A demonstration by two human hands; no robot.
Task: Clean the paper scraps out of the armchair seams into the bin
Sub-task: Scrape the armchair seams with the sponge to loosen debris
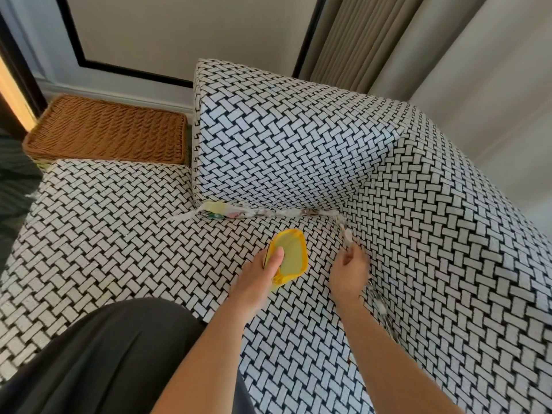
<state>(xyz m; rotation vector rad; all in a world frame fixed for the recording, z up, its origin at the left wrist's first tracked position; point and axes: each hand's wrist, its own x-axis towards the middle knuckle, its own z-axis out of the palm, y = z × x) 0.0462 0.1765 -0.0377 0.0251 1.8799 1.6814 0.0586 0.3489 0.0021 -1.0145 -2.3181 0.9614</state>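
The armchair (292,150) is covered in black-and-white woven-pattern fabric. Paper scraps (254,211) are stuffed along the seam between the seat and the back cushion. More paper scraps (380,304) sit in the right-hand seam by the armrest. My left hand (260,282) holds a small yellow bin (294,258) tilted on the seat, its mouth facing up and away. My right hand (348,271) is at the right seam, fingers pinched on a white scrap (348,234) sticking out of it.
A brown wicker basket lid (107,130) lies behind the left armrest by the wall. Beige curtains (418,46) hang behind the chair on the right. My dark-clothed leg (98,354) rests on the seat's front edge.
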